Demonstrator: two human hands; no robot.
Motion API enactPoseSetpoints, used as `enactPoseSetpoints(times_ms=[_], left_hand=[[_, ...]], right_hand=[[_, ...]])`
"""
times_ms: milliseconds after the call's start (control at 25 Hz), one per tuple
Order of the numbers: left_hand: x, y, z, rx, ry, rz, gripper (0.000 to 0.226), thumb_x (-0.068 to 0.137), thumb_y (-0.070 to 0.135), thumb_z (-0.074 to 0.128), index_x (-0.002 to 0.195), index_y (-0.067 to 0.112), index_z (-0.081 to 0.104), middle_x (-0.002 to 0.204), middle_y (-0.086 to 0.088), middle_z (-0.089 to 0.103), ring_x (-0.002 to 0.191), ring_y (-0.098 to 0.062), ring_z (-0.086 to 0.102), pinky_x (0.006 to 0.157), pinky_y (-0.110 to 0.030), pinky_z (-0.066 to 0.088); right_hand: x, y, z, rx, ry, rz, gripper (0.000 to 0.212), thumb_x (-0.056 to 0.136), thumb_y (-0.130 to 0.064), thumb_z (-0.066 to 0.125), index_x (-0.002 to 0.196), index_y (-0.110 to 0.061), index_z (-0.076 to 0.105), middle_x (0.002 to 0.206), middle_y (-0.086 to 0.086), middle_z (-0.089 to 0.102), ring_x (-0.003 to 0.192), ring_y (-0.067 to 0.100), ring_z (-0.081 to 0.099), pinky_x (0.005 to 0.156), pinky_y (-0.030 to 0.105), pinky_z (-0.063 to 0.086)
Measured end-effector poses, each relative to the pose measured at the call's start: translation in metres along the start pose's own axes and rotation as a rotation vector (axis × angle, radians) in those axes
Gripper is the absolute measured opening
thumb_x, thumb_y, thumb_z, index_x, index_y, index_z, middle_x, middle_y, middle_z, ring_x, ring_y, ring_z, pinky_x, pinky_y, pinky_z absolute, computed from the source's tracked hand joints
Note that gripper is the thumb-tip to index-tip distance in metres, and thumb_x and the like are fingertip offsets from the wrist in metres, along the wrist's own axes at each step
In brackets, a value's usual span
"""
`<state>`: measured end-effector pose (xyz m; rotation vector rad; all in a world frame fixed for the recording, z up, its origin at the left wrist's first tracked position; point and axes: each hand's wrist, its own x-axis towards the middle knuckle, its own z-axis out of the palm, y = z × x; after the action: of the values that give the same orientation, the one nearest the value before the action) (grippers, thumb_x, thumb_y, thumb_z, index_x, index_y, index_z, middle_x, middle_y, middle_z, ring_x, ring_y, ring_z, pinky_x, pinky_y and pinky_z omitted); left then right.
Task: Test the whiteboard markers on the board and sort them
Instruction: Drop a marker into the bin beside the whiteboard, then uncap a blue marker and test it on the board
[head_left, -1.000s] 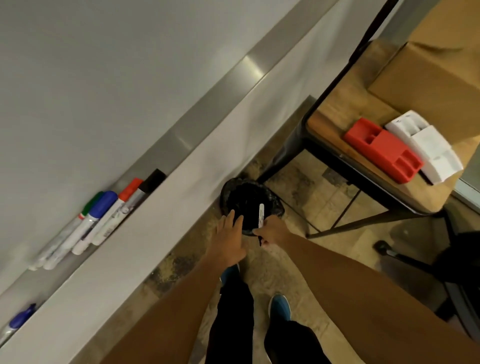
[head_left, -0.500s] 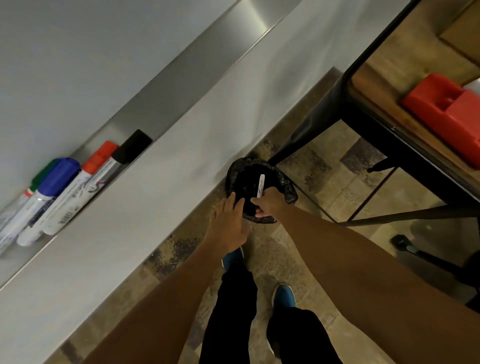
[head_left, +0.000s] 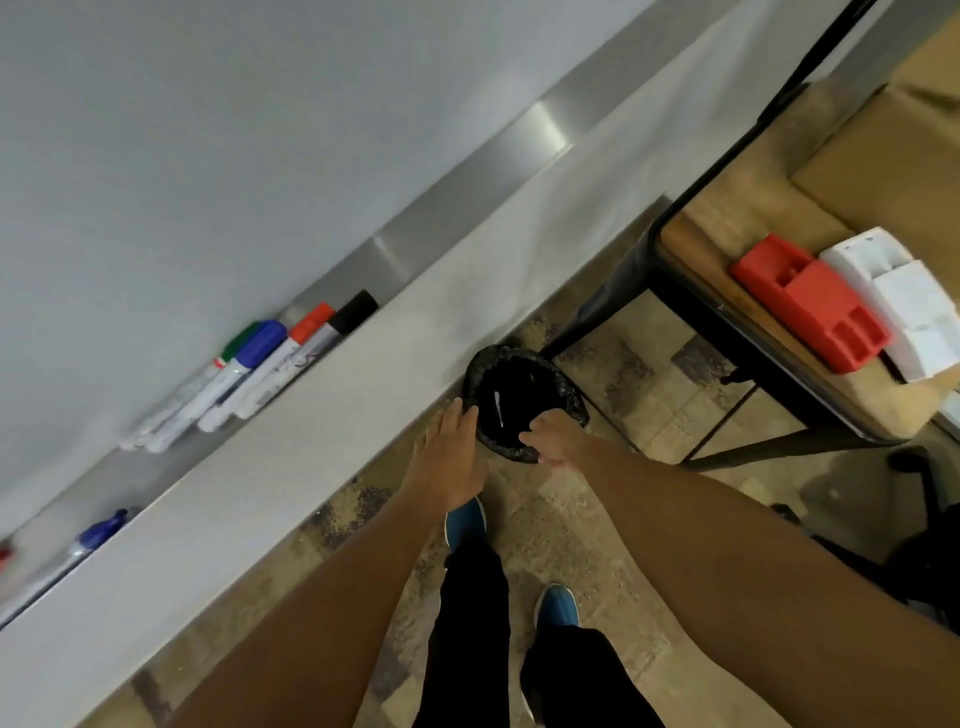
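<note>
A small black-lined waste bin stands on the floor below the whiteboard. Inside it lies a white marker. My left hand hangs beside the bin's near-left rim, fingers straight. My right hand is over the near rim, fingers loose and holding nothing. On the board's metal tray lie several capped markers side by side: green, blue, red and black. Another blue-capped marker lies further left on the tray.
A black-framed wooden table stands to the right, carrying a red plastic holder, a white holder and a cardboard box. My feet in blue shoes stand on the tiled floor just behind the bin.
My right hand has let go of the white marker, which now lies inside the bin. The view has tilted back to show more of the table.
</note>
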<state>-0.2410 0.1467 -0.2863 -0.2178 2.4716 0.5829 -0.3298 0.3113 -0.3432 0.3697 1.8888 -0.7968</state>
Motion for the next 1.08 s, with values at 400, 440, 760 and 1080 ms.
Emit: enactPoseSetpoints(times_ms=[400, 440, 760, 1080], left_hand=[[-0.123, 0.008, -0.093, -0.025, 0.255, -0.156, 0.072, 0.097, 0.033, 0.051, 0.154, 0.022, 0.008, 0.163, -0.005, -0.002, 0.150, -0.029, 0.004, 0.121, -0.047, 0.011], [-0.134, 0.008, -0.100, -0.023, 0.278, -0.170, 0.072, 0.097, 0.034, 0.051, 0.154, 0.023, 0.008, 0.163, -0.005, -0.002, 0.150, -0.029, 0.004, 0.121, -0.047, 0.011], [-0.220, 0.009, -0.139, -0.044, 0.461, -0.309, 0.072, 0.095, 0.050, 0.049, 0.153, 0.025, 0.014, 0.164, -0.002, -0.004, 0.150, -0.029, 0.005, 0.120, -0.048, 0.014], [-0.313, -0.031, -0.149, -0.096, 0.582, -0.514, 0.076, 0.095, 0.045, 0.052, 0.154, 0.023, 0.010, 0.163, -0.005, -0.007, 0.150, -0.033, 0.003, 0.119, -0.051, 0.014]], right_hand=[[-0.152, -0.091, -0.015, -0.140, -0.012, -0.349, 0.033, 0.098, -0.027, 0.058, 0.129, -0.016, 0.056, 0.108, 0.012, 0.068, 0.096, 0.028, 0.068, 0.069, 0.033, 0.054], [-0.165, -0.098, -0.017, -0.184, -0.021, -0.371, 0.032, 0.097, -0.029, 0.060, 0.127, -0.017, 0.057, 0.109, 0.010, 0.068, 0.094, 0.025, 0.068, 0.067, 0.031, 0.053], [-0.257, -0.145, -0.008, -0.436, -0.011, -0.623, 0.032, 0.093, -0.034, 0.063, 0.121, -0.020, 0.058, 0.111, 0.004, 0.065, 0.088, 0.018, 0.067, 0.066, 0.025, 0.053], [-0.313, -0.178, 0.073, -0.621, -0.062, -0.862, 0.025, 0.093, -0.026, 0.061, 0.117, -0.019, 0.064, 0.113, 0.006, 0.068, 0.099, 0.022, 0.067, 0.089, 0.033, 0.055]])
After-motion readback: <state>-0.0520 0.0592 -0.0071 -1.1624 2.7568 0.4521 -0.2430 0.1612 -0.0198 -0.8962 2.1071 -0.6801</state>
